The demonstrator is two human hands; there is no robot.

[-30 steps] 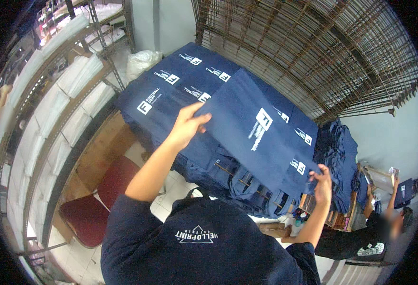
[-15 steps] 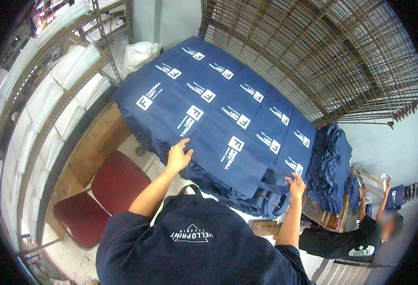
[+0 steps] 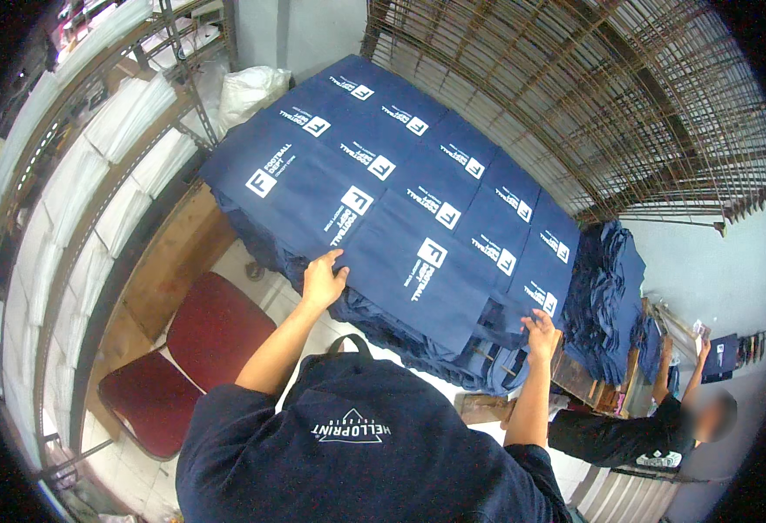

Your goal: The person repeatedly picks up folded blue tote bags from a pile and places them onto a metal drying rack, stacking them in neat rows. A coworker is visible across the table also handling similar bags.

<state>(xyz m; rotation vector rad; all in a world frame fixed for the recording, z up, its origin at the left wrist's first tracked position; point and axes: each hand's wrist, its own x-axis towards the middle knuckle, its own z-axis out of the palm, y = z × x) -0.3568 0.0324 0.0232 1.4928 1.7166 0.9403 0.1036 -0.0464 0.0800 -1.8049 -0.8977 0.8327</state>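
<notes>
Rows of flat navy fabric pieces (image 3: 300,187) with white printed emblems overlap across a wide work surface in front of me. My left hand (image 3: 323,279) rests at the near edge of this layer, index finger stretched and thumb apart. Farther right, my right hand (image 3: 541,335) has its fingers curled at the right corner of the nearest navy fabric piece (image 3: 457,301), pinching its edge. Beside that hand a dark flap of fabric (image 3: 492,317) stands slightly raised. Below the near edge, more folded navy fabric (image 3: 383,336) hangs in ruffled layers.
Shelving with white stacks (image 3: 130,118) lines the left, beside a dark red chair (image 3: 217,322). A metal wire rack (image 3: 575,96) stands behind the work surface. Another navy fabric pile (image 3: 605,305) is at the right, with a person in black (image 3: 623,440) working near it.
The whole view has shifted slightly. Both hands stay in nearly the same places at the near edge. The dark flap beside my right hand shows a little more.
</notes>
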